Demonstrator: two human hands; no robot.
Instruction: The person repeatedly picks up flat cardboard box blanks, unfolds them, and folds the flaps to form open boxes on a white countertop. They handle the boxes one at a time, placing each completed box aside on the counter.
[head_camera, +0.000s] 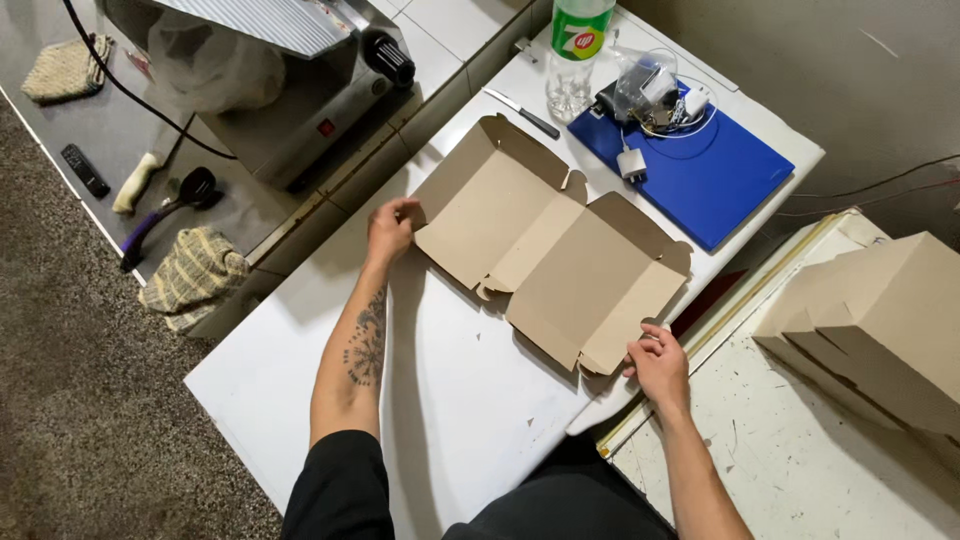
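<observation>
Cardboard blank (545, 250) flat, hands (392, 228) (660, 362) pinching opposite edges.

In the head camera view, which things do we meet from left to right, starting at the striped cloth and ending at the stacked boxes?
striped cloth → left hand → flat cardboard box → right hand → stack of folded cardboard boxes

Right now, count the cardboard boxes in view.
2 at least: one flat cardboard box unfolded on the white table between both hands, one folded box at right; more may sit beneath it.
</observation>
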